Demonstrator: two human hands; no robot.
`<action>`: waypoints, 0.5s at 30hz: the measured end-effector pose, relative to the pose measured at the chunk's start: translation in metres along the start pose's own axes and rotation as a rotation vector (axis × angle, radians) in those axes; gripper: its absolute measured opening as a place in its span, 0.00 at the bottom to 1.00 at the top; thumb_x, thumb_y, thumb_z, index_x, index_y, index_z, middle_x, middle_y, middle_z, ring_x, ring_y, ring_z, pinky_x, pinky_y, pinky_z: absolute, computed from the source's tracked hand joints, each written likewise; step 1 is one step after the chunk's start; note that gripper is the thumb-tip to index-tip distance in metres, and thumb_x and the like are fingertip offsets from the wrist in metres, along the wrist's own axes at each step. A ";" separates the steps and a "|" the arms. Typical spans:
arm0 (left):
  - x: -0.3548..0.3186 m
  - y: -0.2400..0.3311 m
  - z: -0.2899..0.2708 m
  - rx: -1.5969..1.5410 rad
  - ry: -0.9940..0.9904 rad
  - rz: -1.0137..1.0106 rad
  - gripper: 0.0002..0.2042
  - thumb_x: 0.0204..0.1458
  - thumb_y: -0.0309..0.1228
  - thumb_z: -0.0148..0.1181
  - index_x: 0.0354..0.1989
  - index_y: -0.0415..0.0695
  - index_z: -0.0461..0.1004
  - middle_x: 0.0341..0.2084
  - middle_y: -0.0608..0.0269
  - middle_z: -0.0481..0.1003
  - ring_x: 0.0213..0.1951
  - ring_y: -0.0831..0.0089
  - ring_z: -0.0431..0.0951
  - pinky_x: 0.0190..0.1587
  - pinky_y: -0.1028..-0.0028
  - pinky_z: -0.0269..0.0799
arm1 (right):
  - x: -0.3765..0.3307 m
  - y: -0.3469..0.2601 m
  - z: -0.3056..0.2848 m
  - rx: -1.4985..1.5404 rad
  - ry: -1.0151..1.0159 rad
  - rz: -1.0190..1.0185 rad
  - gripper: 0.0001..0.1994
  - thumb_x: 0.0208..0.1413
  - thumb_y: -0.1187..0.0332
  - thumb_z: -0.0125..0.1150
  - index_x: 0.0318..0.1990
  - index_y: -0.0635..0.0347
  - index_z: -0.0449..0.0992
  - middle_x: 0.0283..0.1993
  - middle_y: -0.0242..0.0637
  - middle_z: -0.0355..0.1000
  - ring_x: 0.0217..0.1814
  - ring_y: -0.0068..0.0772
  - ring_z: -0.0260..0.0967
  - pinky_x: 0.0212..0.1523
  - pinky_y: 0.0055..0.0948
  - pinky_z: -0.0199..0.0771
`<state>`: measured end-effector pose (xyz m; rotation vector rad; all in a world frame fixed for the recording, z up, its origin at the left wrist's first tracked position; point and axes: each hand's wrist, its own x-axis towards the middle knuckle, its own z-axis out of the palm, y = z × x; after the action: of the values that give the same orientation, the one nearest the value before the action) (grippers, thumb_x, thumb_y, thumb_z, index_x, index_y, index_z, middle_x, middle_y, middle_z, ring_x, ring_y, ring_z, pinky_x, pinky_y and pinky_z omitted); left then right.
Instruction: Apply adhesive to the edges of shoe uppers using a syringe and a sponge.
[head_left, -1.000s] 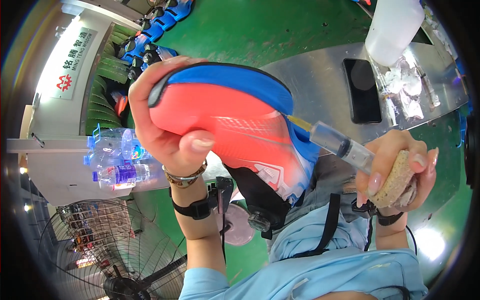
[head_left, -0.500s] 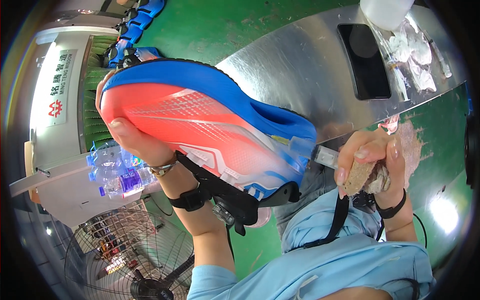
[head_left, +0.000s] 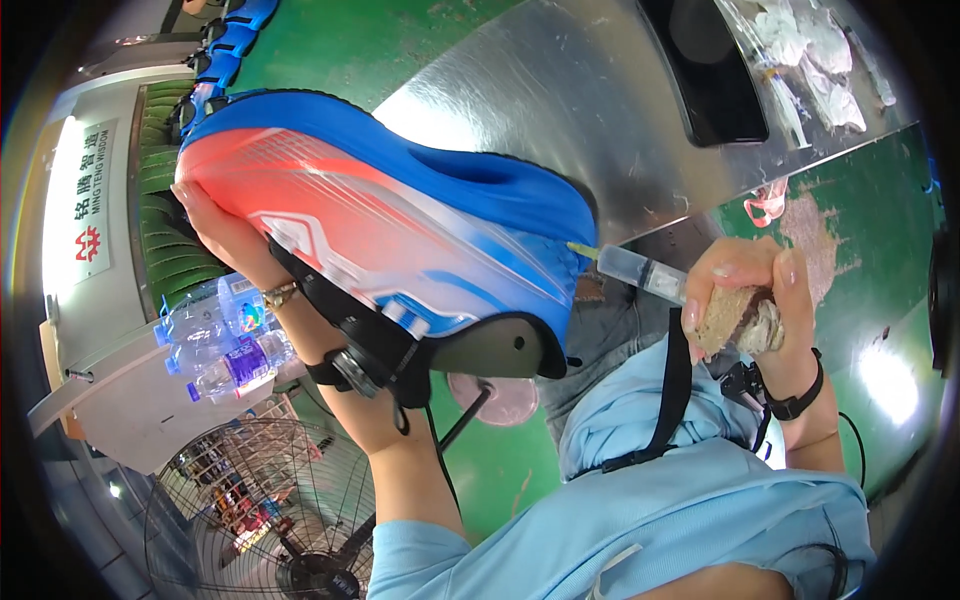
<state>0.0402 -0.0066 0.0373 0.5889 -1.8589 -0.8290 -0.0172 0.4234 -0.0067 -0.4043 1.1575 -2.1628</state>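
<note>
A red, white and blue sports shoe (head_left: 360, 205) lies on its side in the air, its blue sole facing away and its toe to the left. My left hand (head_left: 222, 228) is closed round the toe end from below. A dark form with a hole (head_left: 497, 345) fills the shoe's opening. My right hand (head_left: 745, 268) grips a clear syringe (head_left: 642, 273) with a yellowish needle tip. That tip is at the heel edge of the shoe; whether it touches, I cannot tell. The same hand also holds a tan, rough-looking block (head_left: 722, 318) and a crumpled whitish wad (head_left: 763, 328).
A metal table (head_left: 480, 100) spans the top right, bearing a black phone (head_left: 705, 70), crumpled white tissue (head_left: 828, 80) and another syringe (head_left: 787, 105). Plastic bottles (head_left: 225, 335) stand at left above a caged fan (head_left: 260, 510). More blue shoes (head_left: 225, 50) line up at top left.
The shoe has moved left and tilted, showing more of its opening. The syringe tip has gone from over the shoe's side to its heel edge. The table sits higher in view.
</note>
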 end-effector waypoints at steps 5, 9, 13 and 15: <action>-0.011 -0.034 0.012 -0.151 -0.024 -0.268 0.27 0.56 0.50 0.46 0.45 0.34 0.72 0.39 0.52 0.73 0.39 0.70 0.74 0.43 0.70 0.71 | 0.013 0.006 -0.001 -0.149 -0.142 -0.220 0.27 0.64 0.59 0.29 0.42 0.75 0.74 0.21 0.42 0.69 0.18 0.26 0.62 0.21 0.24 0.62; -0.023 -0.043 0.011 -0.349 -0.130 -0.584 0.28 0.54 0.51 0.49 0.45 0.35 0.72 0.37 0.51 0.74 0.35 0.66 0.76 0.39 0.69 0.74 | 0.021 0.001 0.013 -0.094 -0.095 -0.155 0.25 0.64 0.62 0.31 0.43 0.73 0.74 0.21 0.39 0.69 0.19 0.22 0.62 0.22 0.22 0.62; -0.034 -0.043 0.011 -0.557 -0.233 -0.899 0.29 0.51 0.53 0.51 0.46 0.35 0.71 0.35 0.49 0.75 0.31 0.62 0.78 0.36 0.67 0.78 | 0.029 0.001 0.015 -0.217 -0.061 -0.059 0.30 0.64 0.52 0.26 0.46 0.70 0.72 0.31 0.44 0.70 0.21 0.27 0.68 0.19 0.20 0.67; -0.063 -0.029 0.005 -0.484 -0.233 -0.743 0.22 0.53 0.45 0.52 0.44 0.37 0.71 0.35 0.54 0.75 0.35 0.66 0.78 0.39 0.69 0.77 | 0.034 0.002 0.021 -0.230 -0.016 -0.043 0.29 0.64 0.53 0.26 0.46 0.70 0.72 0.31 0.42 0.71 0.21 0.26 0.68 0.19 0.20 0.67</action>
<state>0.0620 0.0200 -0.0230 0.9059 -1.5349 -1.8375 -0.0302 0.3869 0.0024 -0.5508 1.4061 -2.0645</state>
